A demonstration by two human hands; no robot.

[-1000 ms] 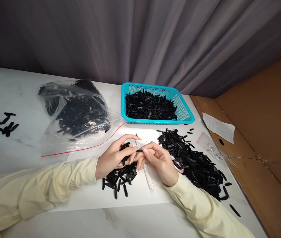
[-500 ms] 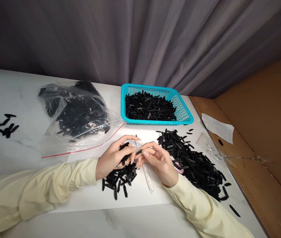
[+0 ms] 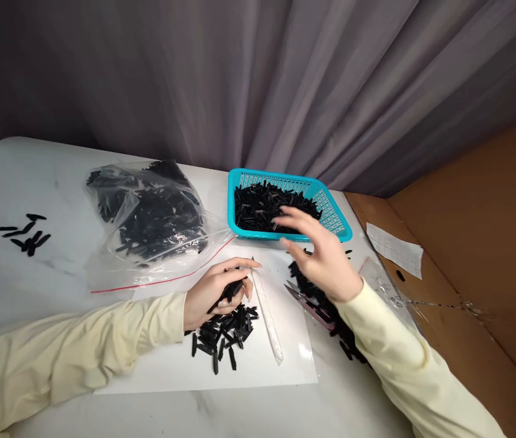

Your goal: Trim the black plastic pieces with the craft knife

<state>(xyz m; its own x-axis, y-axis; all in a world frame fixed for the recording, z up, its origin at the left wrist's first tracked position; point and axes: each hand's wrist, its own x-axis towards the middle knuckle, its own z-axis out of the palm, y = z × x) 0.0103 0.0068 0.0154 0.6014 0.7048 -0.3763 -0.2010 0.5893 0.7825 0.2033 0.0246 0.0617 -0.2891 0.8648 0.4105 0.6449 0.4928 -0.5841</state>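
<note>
Writing: none can be read; the paper slip (image 3: 394, 249) at the right edge of the frame carries print too small to make out.
Left hand (image 3: 214, 292): lower centre of the frame, fingers curled closed around a bunch of black pieces (image 3: 228, 291), resting on the white sheet (image 3: 280, 359).
Right hand (image 3: 324, 255): centre right, raised and blurred, fingers spread open and holding nothing, just in front of the teal basket (image 3: 337, 214).
Small pile (image 3: 225, 334): short, flat, matte black strips with rounded ends, scattered loosely on the sheet right under the left hand.
White tube (image 3: 267, 313): slim, soft-looking, lying lengthwise on the sheet just right of the small pile.
Teal basket: rectangular plastic, perforated lattice walls, heaped with the same black strips; upper centre.
Large pile (image 3: 326, 307): more black strips on the table at centre right, partly hidden by the right sleeve.
Scissors (image 3: 306, 301): pink-handled, thin metal blades, lying at the left edge of the large pile.
Zip bag (image 3: 148, 219): clear, crinkled, glossy plastic with a red seal line, holding black strips; upper left of centre.
Stray strips (image 3: 25, 234): a few at the far left.
Table (image 3: 34, 280): white, faint grey marbling, smooth.
Curtain (image 3: 239, 79): grey, pleated fabric across the top.
Sleeves: pale yellow, soft cloth.
</note>
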